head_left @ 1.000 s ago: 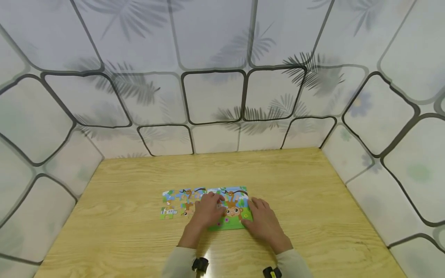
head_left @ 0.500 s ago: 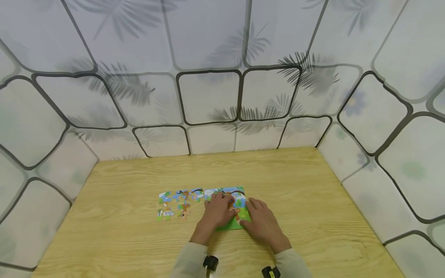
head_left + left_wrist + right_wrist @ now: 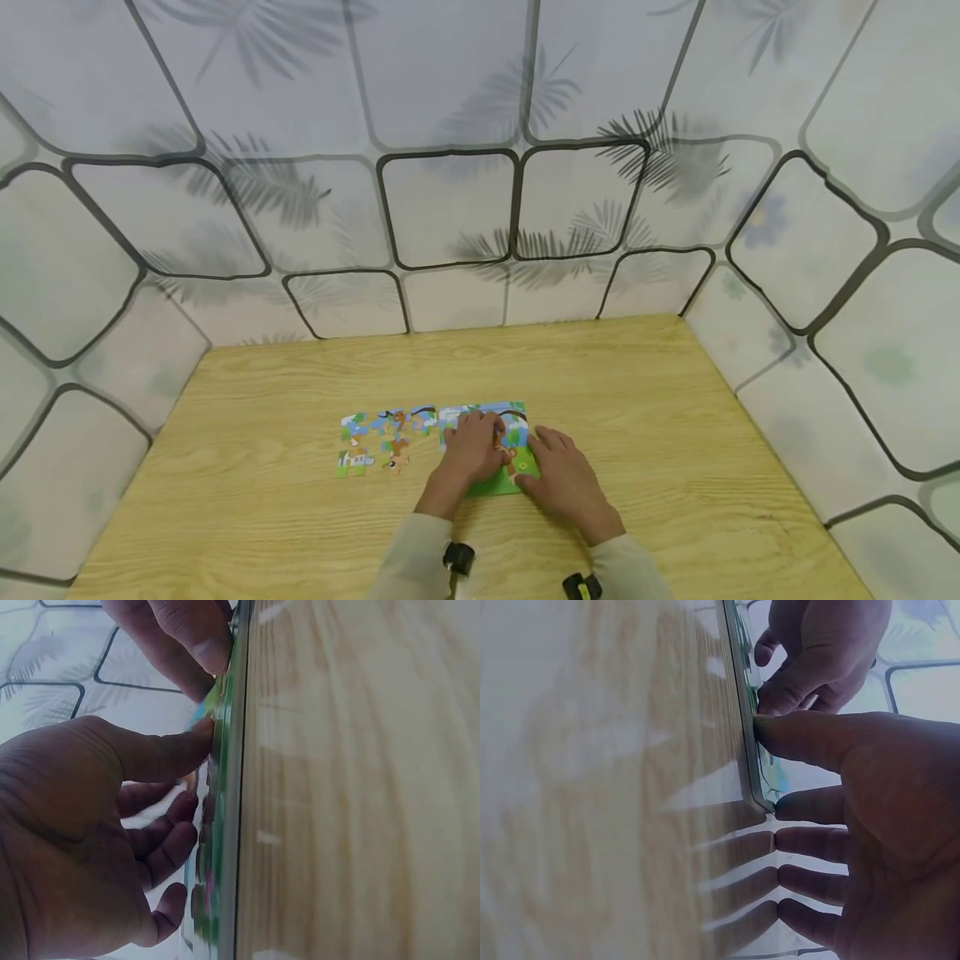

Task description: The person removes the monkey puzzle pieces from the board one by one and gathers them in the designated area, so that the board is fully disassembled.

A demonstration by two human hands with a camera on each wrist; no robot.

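Under the loosely bent left hand (image 3: pixel 474 447), probably pressing, lies the puzzle board (image 3: pixel 497 484); the outstretched right hand (image 3: pixel 564 477) touches its edge, seemingly bracing; neither grasps anything. Left of both lie puzzle pieces (image 3: pixel 352 463).

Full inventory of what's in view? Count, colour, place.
Puzzle board: 1, green and blue, on the table under the left hand
Loose puzzle pieces: several, exact count unclear, multicoloured, left of the board
Table: 1, light wood, beneath everything
Patterned walls: white-grey with dark outlines, behind and at both sides
Wrist devices: 2, black, one per wrist
Sleeves: 2, pale, on the forearms
Left hand: 1, bare, over the board
Right hand: 1, bare, at the board's right edge
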